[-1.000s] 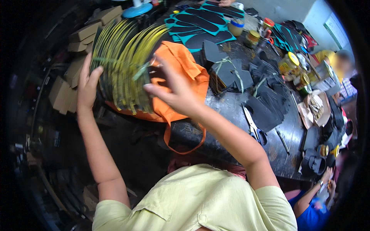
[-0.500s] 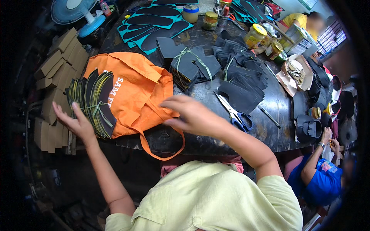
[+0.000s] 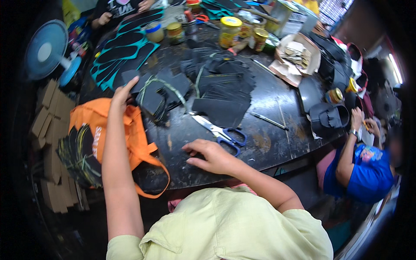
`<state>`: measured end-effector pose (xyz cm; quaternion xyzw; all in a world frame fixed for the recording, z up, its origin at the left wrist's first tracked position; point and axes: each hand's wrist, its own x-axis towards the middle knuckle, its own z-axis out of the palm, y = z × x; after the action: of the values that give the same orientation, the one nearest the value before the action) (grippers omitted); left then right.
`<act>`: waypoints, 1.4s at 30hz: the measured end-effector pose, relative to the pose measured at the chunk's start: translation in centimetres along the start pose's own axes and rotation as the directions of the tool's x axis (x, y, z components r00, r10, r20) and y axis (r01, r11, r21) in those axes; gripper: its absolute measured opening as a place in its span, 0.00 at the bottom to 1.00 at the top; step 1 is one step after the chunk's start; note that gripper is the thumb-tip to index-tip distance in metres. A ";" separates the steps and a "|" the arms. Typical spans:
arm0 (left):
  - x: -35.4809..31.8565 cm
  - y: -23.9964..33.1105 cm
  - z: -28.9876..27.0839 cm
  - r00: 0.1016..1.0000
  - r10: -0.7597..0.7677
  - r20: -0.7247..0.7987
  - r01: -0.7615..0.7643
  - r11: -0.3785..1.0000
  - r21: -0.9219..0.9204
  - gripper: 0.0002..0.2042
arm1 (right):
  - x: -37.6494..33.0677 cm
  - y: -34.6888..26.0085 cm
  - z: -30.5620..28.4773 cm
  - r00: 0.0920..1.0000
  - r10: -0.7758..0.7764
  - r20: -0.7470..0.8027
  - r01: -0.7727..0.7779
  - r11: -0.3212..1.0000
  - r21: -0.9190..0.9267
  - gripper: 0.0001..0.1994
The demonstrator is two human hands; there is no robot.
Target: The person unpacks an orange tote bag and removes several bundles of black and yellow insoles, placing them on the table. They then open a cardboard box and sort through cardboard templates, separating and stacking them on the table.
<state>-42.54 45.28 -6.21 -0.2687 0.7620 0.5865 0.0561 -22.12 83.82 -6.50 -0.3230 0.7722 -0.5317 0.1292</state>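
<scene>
Preferably, steady the tied bundle (image 3: 152,99) with the left hand (image 3: 122,92) (grip unclear), keeping the loosely curled right hand (image 3: 209,157) off the scissors (image 3: 216,129).

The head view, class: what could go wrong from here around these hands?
The right hand is close to the scissors and might knock them. Their tips lie by the black stack's pale tie and could snag it. The orange strap reaches over the table's front edge and might get caught.
</scene>
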 end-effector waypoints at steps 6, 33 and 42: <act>-2.2 0.2 1.5 0.974 0.203 -0.104 -0.221 0.955 -0.199 0.42 | 0.1 0.1 -0.1 0.998 -0.055 -0.002 0.055 0.998 -0.009 0.20; -16.3 6.6 11.5 0.637 0.768 -0.071 -0.736 0.577 -0.354 0.24 | -8.7 3.9 -26.4 0.636 0.420 -0.647 0.081 0.798 0.597 0.28; -12.9 -2.9 5.5 0.757 0.649 -0.081 -0.651 0.759 0.007 0.15 | -8.9 11.4 -28.3 0.410 0.065 -0.910 -0.567 0.800 -0.198 0.36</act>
<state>-31.47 54.30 -5.18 -0.0113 0.8031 0.5668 -0.1836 -34.88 112.95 -6.78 0.1303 0.8801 -0.3735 -0.2625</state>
